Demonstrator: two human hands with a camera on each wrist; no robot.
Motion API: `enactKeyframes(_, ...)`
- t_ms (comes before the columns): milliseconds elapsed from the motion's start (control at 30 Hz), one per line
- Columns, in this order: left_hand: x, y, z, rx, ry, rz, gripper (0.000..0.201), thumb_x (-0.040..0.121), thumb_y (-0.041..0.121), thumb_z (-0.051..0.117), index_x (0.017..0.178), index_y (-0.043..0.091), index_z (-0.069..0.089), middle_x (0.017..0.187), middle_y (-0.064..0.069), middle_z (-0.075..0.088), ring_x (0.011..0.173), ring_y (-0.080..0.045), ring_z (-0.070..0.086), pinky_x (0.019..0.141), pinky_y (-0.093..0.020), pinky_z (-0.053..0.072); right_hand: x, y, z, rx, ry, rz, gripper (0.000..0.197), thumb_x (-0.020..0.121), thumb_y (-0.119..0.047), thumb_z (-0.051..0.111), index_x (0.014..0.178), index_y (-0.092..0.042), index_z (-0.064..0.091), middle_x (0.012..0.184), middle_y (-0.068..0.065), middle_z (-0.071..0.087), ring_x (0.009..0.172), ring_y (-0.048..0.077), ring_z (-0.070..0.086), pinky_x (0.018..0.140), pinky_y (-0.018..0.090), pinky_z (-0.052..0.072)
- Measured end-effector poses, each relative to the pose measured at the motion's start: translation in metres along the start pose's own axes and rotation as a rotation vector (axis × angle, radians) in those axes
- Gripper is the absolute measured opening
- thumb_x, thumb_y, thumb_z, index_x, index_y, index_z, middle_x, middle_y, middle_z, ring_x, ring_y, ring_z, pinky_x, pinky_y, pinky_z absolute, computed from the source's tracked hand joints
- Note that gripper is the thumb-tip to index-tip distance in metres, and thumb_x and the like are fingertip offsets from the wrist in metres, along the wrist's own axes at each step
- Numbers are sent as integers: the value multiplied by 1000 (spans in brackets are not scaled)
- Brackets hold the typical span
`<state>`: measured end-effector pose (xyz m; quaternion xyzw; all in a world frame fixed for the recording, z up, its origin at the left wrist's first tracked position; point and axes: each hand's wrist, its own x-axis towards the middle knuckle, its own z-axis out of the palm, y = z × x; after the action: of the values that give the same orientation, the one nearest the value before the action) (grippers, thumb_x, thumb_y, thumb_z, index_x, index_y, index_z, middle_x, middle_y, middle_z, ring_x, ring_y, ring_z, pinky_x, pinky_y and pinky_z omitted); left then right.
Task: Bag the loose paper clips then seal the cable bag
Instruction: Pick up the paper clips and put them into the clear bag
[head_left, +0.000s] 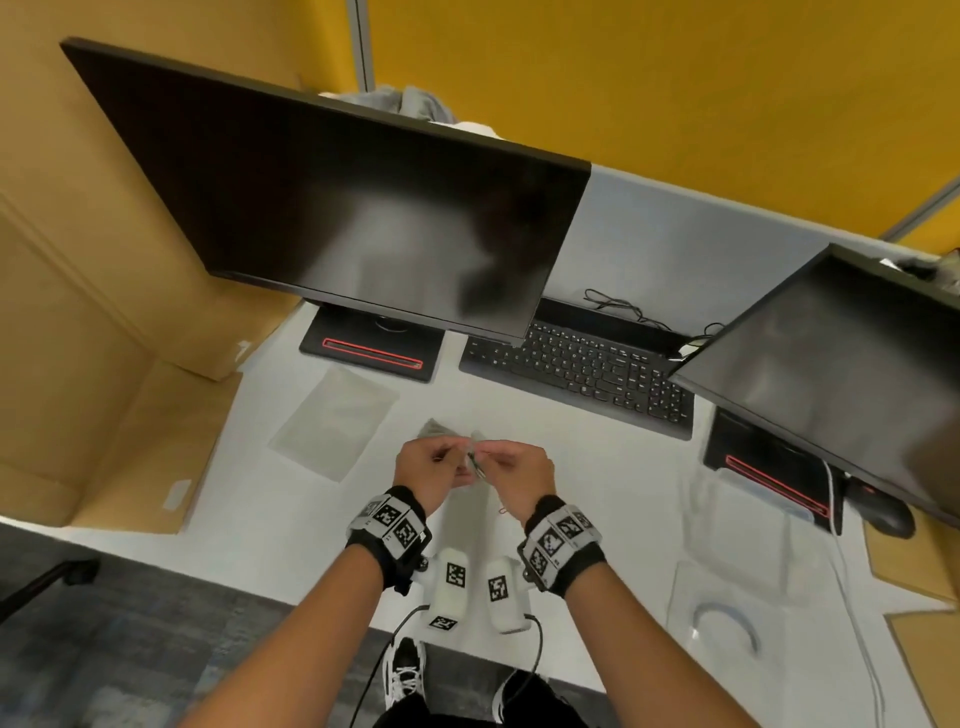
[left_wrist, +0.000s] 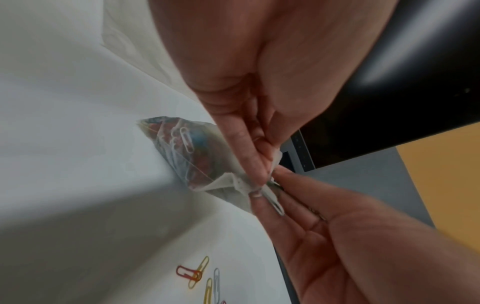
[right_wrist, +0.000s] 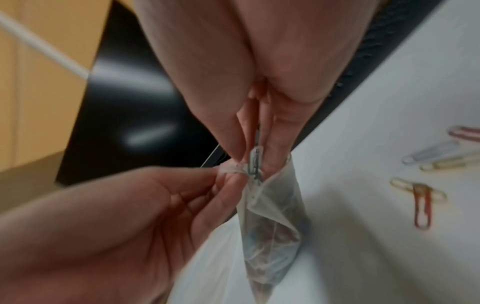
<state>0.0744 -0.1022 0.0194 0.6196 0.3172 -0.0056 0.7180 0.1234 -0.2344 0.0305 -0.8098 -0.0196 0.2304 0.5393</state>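
A small clear bag (left_wrist: 182, 148) part-filled with coloured paper clips hangs above the white desk (head_left: 597, 493). My left hand (head_left: 441, 457) pinches the rim of the small bag (right_wrist: 272, 226) and holds its mouth apart. My right hand (head_left: 493, 462) pinches a silver paper clip (right_wrist: 255, 162) between thumb and finger, its end at the bag's mouth. Several loose paper clips (left_wrist: 200, 275), red, yellow and pale blue, lie on the desk below the hands; the loose clips (right_wrist: 420, 197) sit right of the bag. The cable bag (head_left: 722, 613), clear with a blue coiled cable inside, lies at the desk's near right.
An empty clear bag (head_left: 337, 421) lies left of the hands. A keyboard (head_left: 582, 369) and two monitors (head_left: 363, 218) stand behind. A white cable (head_left: 852, 597) runs down the right side. Cardboard (head_left: 130, 441) covers the desk's left end. A mouse (head_left: 888, 517) sits at the right.
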Motion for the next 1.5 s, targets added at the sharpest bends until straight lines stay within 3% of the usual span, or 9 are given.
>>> enactKeyframes(267, 1, 4, -9, -109, 38, 21, 13, 94, -1, 59, 97, -3, 71, 68, -12, 60, 62, -20, 64, 63, -27, 62, -4, 24, -45, -351, 213, 20, 29, 87, -12, 64, 116, -15, 68, 117, 4, 67, 101, 16, 64, 82, 16, 48)
enactKeyframes(433, 0, 3, -15, -160, 57, 19, 11, 93, -1, 60, 95, 0, 72, 67, -13, 60, 65, -22, 64, 66, -30, 62, -20, 86, -7, -722, -82, 107, 60, 100, -23, 41, 152, -11, 13, 160, 11, 5, 147, 33, 5, 120, 36, 8)
enactKeyframes(533, -1, 2, -17, -145, 46, 22, 12, 93, 0, 61, 96, 1, 72, 67, -11, 63, 66, -21, 65, 68, -31, 62, -30, 85, 21, -972, -96, -112, 61, 86, -15, 64, 140, 3, 40, 148, 25, 34, 138, 42, 30, 114, 49, 28)
enactKeyframes(667, -1, -1, -19, -138, 40, 16, 12, 93, 2, 62, 92, 4, 73, 66, -8, 63, 65, -20, 66, 69, -33, 62, -27, 90, 28, -1185, -186, -177, 64, 35, 8, 84, 97, 1, 73, 103, 22, 68, 93, 40, 68, 74, 42, 60)
enactKeyframes(833, -6, -5, -15, -118, 19, 16, 12, 93, 2, 62, 93, 5, 73, 71, -11, 64, 68, -19, 67, 69, -32, 62, -21, 84, 11, -1163, -274, -186, 43, 37, 8, 85, 76, -3, 71, 90, 12, 68, 73, 23, 67, 48, 24, 55)
enactKeyframes(900, -9, -5, -13, -105, 9, 9, 11, 93, 2, 62, 95, 3, 73, 70, -9, 64, 68, -18, 67, 68, -31, 62, -17, 67, 7, -1189, -310, -168, 33, 50, 9, 81, 80, -1, 70, 89, 12, 65, 77, 24, 65, 56, 25, 55)
enactKeyframes(1000, -10, -7, -12, -96, 2, -7, 12, 93, 4, 63, 91, 8, 74, 65, -5, 64, 67, -19, 67, 73, -37, 62, -4, 67, 5, -1053, -190, -156, 30, 85, 8, 46, 109, -1, 61, 110, 14, 63, 100, 28, 62, 83, 31, 50)
enactKeyframes(1300, -11, -4, -12, -76, 21, -25, 9, 91, 3, 65, 92, 4, 74, 71, -10, 66, 68, -21, 69, 70, -36, 63, 1, 65, -38, -185, 62, 367, 9, 67, -18, 82, 74, -20, 78, 82, -2, 75, 83, 13, 69, 82, 25, 56)
enactKeyframes(1500, -8, 0, -8, -57, 23, -26, 11, 91, 2, 64, 87, 6, 74, 71, -12, 66, 63, -21, 69, 65, -30, 62, -4, 15, -33, 469, 50, 221, 18, 72, 10, 75, 89, 7, 72, 89, 22, 72, 81, 25, 69, 75, 26, 59)
